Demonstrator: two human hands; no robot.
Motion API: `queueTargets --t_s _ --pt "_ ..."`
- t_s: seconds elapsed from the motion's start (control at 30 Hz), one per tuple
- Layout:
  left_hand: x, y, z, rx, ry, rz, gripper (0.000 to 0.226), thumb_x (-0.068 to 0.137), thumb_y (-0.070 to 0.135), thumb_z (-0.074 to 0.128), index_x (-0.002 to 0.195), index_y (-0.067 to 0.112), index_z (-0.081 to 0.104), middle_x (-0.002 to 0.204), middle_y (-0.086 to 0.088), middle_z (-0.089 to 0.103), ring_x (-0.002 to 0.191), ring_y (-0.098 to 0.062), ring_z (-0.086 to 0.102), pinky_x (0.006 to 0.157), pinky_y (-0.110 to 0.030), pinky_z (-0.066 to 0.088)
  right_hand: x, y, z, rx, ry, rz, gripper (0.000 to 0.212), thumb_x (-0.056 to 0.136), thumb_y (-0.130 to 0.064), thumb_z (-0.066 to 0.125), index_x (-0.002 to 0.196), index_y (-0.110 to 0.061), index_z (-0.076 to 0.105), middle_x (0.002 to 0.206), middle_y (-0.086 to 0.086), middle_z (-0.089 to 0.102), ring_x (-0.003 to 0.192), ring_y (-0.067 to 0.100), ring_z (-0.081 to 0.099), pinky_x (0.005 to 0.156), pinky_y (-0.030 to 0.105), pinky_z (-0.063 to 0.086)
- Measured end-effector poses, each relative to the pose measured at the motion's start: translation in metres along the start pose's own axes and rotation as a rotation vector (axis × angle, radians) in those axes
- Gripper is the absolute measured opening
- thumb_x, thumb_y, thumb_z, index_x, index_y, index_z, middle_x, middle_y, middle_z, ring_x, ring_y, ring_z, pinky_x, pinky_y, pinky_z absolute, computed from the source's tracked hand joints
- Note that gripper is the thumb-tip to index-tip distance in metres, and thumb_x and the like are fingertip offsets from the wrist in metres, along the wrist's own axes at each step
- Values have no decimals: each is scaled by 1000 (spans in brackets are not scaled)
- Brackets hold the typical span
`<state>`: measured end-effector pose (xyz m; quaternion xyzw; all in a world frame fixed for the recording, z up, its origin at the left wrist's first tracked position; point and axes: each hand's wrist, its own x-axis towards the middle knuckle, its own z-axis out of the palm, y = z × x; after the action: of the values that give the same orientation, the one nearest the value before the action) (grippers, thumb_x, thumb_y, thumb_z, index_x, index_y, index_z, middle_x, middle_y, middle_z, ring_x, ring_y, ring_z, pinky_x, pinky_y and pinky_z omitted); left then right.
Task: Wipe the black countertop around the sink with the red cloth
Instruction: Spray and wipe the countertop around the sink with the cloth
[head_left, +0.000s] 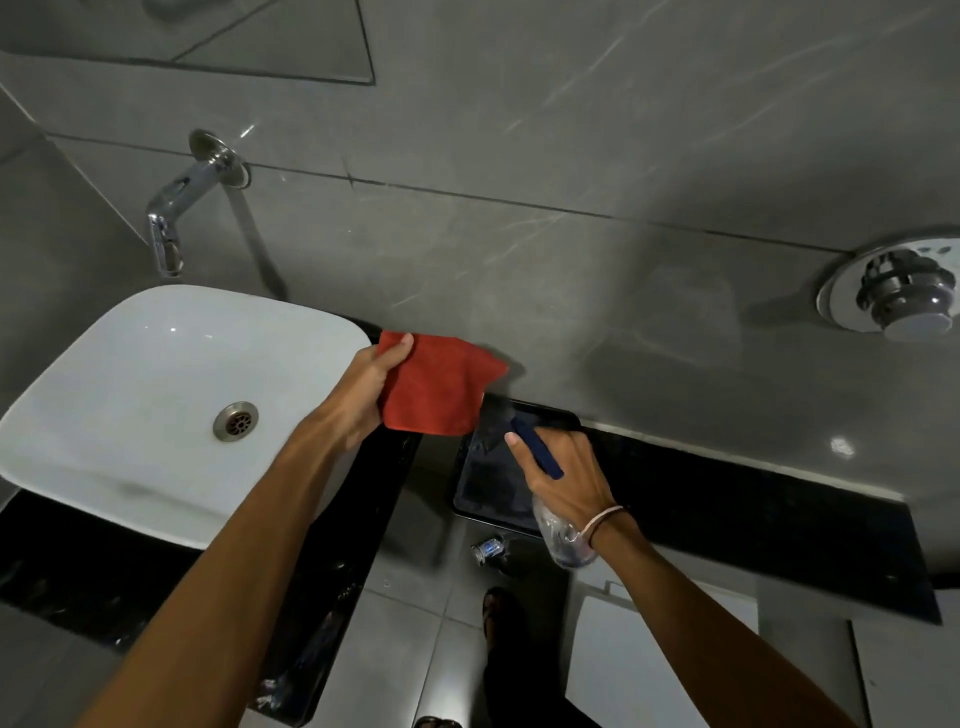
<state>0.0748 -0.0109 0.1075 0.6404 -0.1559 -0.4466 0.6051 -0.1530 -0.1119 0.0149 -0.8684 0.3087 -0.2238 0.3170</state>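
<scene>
The left hand (371, 387) was closed on the left edge of the red cloth (439, 384), thumb on top, and held it up in the air just beyond the right rim of the white sink (171, 364). The cloth hung folded, above the gap between the black countertop (753, 525) and the sink side, and I could not tell if it touched anything. The right hand (566, 475) was closed around a clear spray bottle (558, 535) with a dark blue head, just right of the cloth and lower. There was one cloth, one bottle and one sink. Under the right hand lay a dark tray (485, 486) at the left end of the countertop. A chrome tap (179, 208) came out of the grey wall above the sink. A round chrome fitting (893, 293) sat on the wall at far right.
</scene>
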Motion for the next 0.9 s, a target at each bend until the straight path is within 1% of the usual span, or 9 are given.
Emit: queueTargets --t_s 0.13,0.27,0.37,0.47,0.57,0.63,0.73,0.83,0.9 --pt "1 0 -2 33 -13 14 28 99 39 55 113 19 70 113 -1 78 104 -15 75 80 -28 61 -3 15 8 -60 60 32 47 100 -49 50 67 -17 50 58 2 53 52 20 54 51 30 40" --pt "3 0 -5 86 -12 31 31 98 43 56 117 22 68 111 4 79 102 -11 75 80 -26 60 -2 32 16 -299 155 76 59 98 -61 36 99 -13 70 94 8 71 82 26 69 68 36 57" --pt "7 0 -2 214 19 62 28 97 49 55 109 28 69 102 10 79 98 -9 75 83 -26 56 10 50 16 -321 171 183 53 98 -61 47 96 -13 68 87 11 74 70 32 73 54 31 49" --pt "16 -8 6 398 81 159 31 99 47 52 113 21 63 102 11 71 97 -6 68 80 -19 50 29 66 17 -348 160 255 53 98 -60 48 91 -11 67 77 12 73 63 32 72 51 29 44" --pt "22 -18 14 638 158 288 21 100 41 53 91 22 50 83 10 61 79 -6 61 67 -12 44 46 81 19 -347 202 256 53 98 -58 50 92 -8 68 74 14 73 58 33 71 49 31 49" --pt "28 -24 17 820 195 386 27 100 40 53 84 22 42 72 7 56 69 -16 60 64 -20 46 55 93 23 -329 204 268 64 96 -65 41 94 -7 68 74 14 72 57 32 70 50 33 52" --pt "31 -29 19 1041 198 487 31 100 42 52 89 15 45 72 -6 60 71 -36 62 68 -42 51 58 109 36 -320 134 299 76 91 -73 27 104 -8 64 86 12 71 65 29 71 57 40 60" --pt "35 -34 22 1202 185 573 34 98 47 53 91 14 53 81 -10 67 73 -33 65 65 -41 52 56 123 42 -268 61 280 76 90 -74 29 108 -7 61 93 12 68 73 29 71 63 42 62" --pt "36 -34 26 1282 170 612 36 97 49 53 91 14 57 81 -9 68 74 -32 66 63 -41 53 53 130 39 -195 11 302 69 91 -70 40 117 -9 58 109 13 64 87 28 72 72 40 64"
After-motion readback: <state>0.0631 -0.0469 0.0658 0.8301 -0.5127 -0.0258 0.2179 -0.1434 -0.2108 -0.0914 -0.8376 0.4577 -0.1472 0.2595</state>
